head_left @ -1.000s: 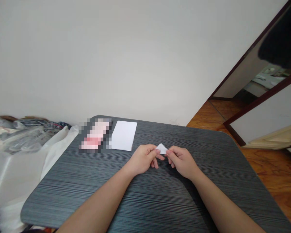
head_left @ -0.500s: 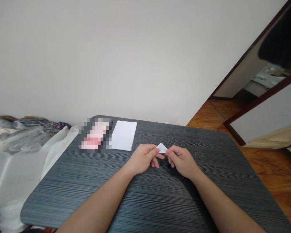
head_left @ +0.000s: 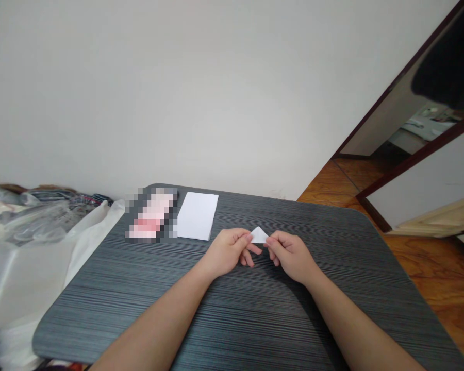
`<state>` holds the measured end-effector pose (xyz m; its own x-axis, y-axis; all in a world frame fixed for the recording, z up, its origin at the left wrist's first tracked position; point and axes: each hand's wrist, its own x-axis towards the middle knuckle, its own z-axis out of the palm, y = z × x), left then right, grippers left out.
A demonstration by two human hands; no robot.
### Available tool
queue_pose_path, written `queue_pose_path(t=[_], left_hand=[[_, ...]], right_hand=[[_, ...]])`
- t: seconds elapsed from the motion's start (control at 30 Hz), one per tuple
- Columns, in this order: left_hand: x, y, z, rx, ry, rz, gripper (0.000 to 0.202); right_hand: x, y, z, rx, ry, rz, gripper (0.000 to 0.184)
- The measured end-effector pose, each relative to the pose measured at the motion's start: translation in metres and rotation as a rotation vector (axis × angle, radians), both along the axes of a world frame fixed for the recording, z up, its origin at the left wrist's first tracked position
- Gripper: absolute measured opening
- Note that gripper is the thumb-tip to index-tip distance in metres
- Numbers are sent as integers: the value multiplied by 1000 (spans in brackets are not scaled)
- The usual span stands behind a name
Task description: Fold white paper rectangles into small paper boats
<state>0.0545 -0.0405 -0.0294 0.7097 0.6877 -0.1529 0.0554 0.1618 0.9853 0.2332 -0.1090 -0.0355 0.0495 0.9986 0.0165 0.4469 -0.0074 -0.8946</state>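
Observation:
A small white folded paper triangle (head_left: 259, 235) is held just above the dark striped table (head_left: 332, 247), near its middle. My left hand (head_left: 228, 252) pinches the paper's left corner with thumb and fingers closed. My right hand (head_left: 290, 255) pinches its right corner the same way. Both forearms reach in from the bottom edge of the view.
A stack of white paper sheets (head_left: 197, 215) lies at the back of the table, next to a blurred pink and white object (head_left: 151, 216). Plastic bags and cloth (head_left: 42, 221) pile up to the left. A wooden floor (head_left: 441, 268) and a doorway are at the right.
Both hands and the paper have shifted very slightly away from me; the grip is unchanged.

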Motion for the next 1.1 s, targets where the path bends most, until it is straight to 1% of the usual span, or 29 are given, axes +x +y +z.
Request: queue_pose_path(t=[0.17,0.27,0.4,0.5,0.7,0.9,1.1], left_hand=[[0,0,2,15,4,0,36],[-1,0,4,31,10,-22,34],[-3,-1,6,83,49,-69,27],[-3,-2,8,109,95,-92,26],[-3,-3,11,98,100,-62,28],[-3,-2,8,106,66,-62,27],[-4,0,8,113,23,-17,28]], right_hand=[[0,0,-1,-14,19,-4,32],[-1,0,0,-21,26,-1,30],[-3,0,3,-30,3,39,26],[-5,-1,5,-20,-19,73,26],[-7,0,4,-36,23,106,25],[-6,-2,9,-41,3,108,25],[-9,-3,9,-58,-3,152,25]])
